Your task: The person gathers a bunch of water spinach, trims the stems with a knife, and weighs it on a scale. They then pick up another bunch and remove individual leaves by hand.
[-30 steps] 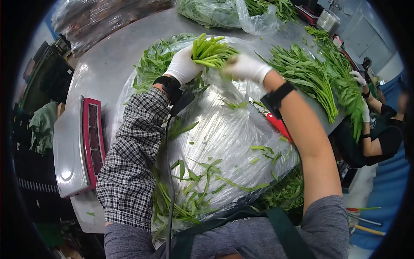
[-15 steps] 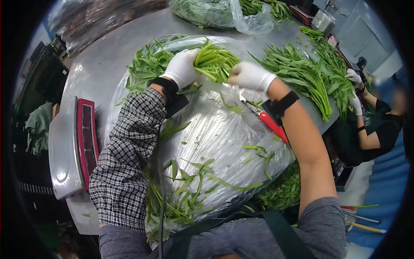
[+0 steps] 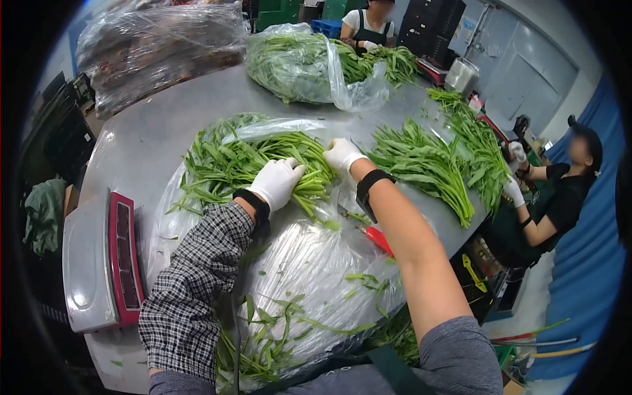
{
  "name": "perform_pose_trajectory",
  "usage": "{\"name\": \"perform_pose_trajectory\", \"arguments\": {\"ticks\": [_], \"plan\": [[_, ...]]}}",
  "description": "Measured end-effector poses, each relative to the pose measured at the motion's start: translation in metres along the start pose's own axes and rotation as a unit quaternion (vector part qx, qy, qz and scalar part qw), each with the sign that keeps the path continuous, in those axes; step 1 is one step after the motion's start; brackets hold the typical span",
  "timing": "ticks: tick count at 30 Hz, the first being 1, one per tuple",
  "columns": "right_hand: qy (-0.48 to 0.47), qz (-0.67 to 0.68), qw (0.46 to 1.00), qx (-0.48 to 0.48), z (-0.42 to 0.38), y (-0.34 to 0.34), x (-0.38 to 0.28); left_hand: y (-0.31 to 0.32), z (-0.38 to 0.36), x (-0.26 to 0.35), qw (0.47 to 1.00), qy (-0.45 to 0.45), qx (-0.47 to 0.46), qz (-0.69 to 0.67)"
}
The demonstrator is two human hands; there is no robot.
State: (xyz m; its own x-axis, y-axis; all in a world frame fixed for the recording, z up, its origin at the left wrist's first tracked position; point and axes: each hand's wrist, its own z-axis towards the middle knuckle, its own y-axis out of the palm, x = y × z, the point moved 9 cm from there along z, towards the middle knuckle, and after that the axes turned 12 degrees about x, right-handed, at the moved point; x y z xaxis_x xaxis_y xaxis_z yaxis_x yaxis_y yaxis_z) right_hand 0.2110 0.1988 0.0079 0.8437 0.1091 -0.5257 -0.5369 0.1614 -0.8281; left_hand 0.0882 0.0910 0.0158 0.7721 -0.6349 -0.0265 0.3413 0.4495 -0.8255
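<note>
My left hand (image 3: 278, 182), in a white glove, is closed on the stems of a bunch of leafy greens (image 3: 230, 158) lying on clear plastic. At the right side of the same bunch is my right hand (image 3: 343, 155), also gloved, with its fingers closed; what they hold, if anything, is too small to tell. Red-handled clippers (image 3: 378, 241) lie on the plastic below my right hand. Loose stems and leaves (image 3: 283, 329) are scattered over the clear plastic bag (image 3: 316, 263) close to my body.
A red and silver scale (image 3: 125, 257) stands at the left. Another bunch of greens (image 3: 428, 168) lies to the right on the metal table (image 3: 158, 125). A bagged pile (image 3: 289, 66) sits farther back. Co-workers (image 3: 573, 184) are at the right and the back (image 3: 368, 29).
The view has tilted up, showing a person at the back. My left hand has moved lower on the bunch, onto its stems, and more of its leaves show.
</note>
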Motion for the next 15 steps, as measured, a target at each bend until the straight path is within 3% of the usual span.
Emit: {"name": "perform_pose_trajectory", "arguments": {"ticks": [2, 8, 10, 14, 15], "plan": [[0.018, -0.059, 0.993, -0.103, -0.007, 0.012, 0.000, 0.005, 0.001, -0.003, 1.000, -0.004, -0.005, -0.007], [0.020, -0.072, 0.995, -0.070, -0.003, 0.020, 0.000, 0.003, 0.007, 0.005, 0.998, 0.019, -0.033, 0.056], [0.061, 0.035, 0.995, -0.076, -0.002, 0.027, 0.007, 0.002, 0.010, 0.011, 0.994, 0.043, -0.045, 0.093], [0.048, 0.015, 0.993, -0.109, -0.001, 0.046, 0.012, 0.008, 0.009, 0.009, 0.992, 0.052, -0.006, 0.118], [0.021, -0.038, 0.993, -0.110, -0.002, 0.042, 0.005, 0.011, 0.009, 0.009, 0.991, 0.051, -0.040, 0.114]]}}
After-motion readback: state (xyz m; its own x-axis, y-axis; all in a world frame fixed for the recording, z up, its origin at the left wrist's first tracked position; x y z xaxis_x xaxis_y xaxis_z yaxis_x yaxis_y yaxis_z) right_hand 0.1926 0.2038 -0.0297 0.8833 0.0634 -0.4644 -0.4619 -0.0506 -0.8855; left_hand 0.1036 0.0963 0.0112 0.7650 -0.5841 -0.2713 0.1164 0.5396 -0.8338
